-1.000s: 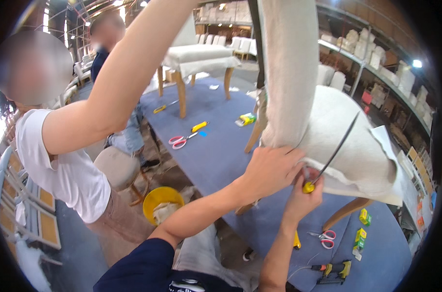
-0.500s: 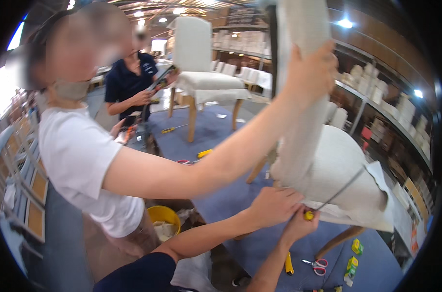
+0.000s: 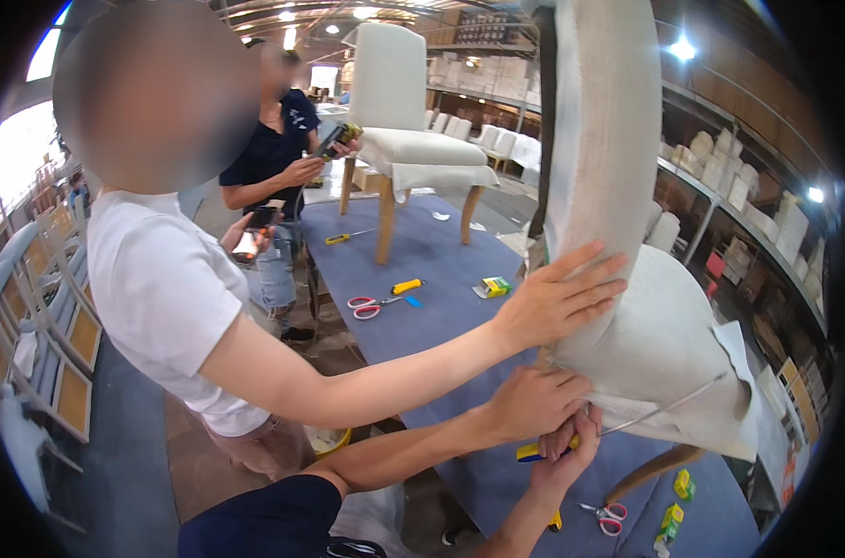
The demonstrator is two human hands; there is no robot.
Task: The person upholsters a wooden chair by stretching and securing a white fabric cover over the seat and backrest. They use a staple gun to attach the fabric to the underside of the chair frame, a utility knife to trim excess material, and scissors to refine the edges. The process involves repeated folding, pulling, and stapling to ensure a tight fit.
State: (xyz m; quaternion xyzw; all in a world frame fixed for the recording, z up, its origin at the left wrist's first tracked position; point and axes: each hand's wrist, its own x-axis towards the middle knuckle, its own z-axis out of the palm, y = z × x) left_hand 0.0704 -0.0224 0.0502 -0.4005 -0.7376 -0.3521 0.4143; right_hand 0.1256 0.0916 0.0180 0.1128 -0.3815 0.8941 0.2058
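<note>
On the blue-grey table (image 3: 441,260) stands a pale chair (image 3: 669,298), its high back (image 3: 608,121) rising in front of the person and its seat (image 3: 678,330) reaching off to the right. Cloth (image 3: 599,186) already covers the back and the top of the seat, so the covering looks well along; what seems left is the near side, where a flap (image 3: 687,430) of cloth hangs loose below the seat, unfastened as far as can be seen. The right hand (image 3: 571,448) has its fingers curled round a screwdriver (image 3: 534,453) with a yellow and blue handle, the long shaft (image 3: 664,407) slanting up across the flap to the right. Just beside it, the left hand (image 3: 537,405) rests at the corner where back meets seat, fingers bent and close together against the cloth; whether they pinch a fold cannot be told. A co-worker's hand (image 3: 562,298) lies on the lower part of the back, fingers slightly spread. The chair looks off-white and softly padded, with rounded edges, a dark strip (image 3: 545,121) down the rear of the back, a ragged edge of cloth at the right seat corner and a bare wooden leg (image 3: 647,472). Near that leg lie red-handled scissors (image 3: 611,519)
</note>
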